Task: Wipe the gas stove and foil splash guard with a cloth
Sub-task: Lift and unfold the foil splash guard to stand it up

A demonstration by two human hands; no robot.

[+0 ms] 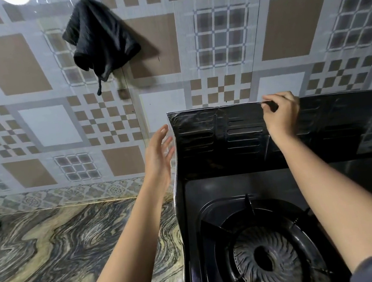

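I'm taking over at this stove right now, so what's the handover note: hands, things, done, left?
Left grip: open, fingers straight, beside the left edge of the dark embossed foil splash guard; contact unclear.
Right grip: pinches the guard's top edge.
Black cloth: hangs on the tiled wall, up left, in neither hand.
Black gas stove: inside the guard, burner bare.
Done: no wiping evident.
Left: fetch cloth, wipe guard and stove.

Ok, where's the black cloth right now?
Head view, upper left: the black cloth hangs on the tiled wall, up and left of the foil splash guard.
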